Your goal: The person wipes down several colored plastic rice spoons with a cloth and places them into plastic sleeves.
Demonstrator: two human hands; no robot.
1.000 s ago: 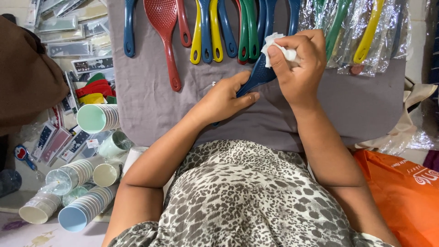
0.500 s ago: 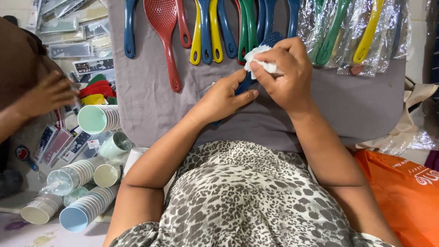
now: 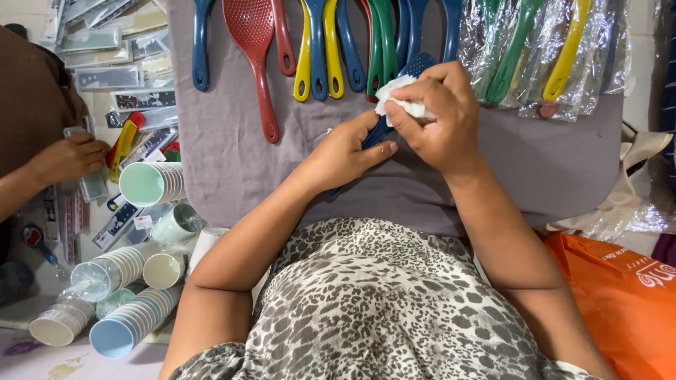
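Landmark: grey cloth spread in front of the person.

Left hand: over the middle of the grey cloth, fingers curled around the handle of a dark blue slotted spoon, pinning it. The spoon runs diagonally from under this hand up toward the far edge of the cloth; only its perforated head and a short bit of handle show.

Right hand: just right of the left hand, above the cloth, clenched on a crumpled white wipe. The wipe is pressed against the spoon just below its head.

Far edge of the cloth: row of plastic utensils, handles pointing toward the person. A red slotted spoon lies left of the blue one, with yellow, blue and green handles between them. At the cloth's far right corner, wrapped utensils in clear film.

Left of the cloth: stacked paper cups lying on their sides, flat packets beyond them. Another person's hand rests on those packets, grasping one.

Right of the cloth, near corner: orange bag.
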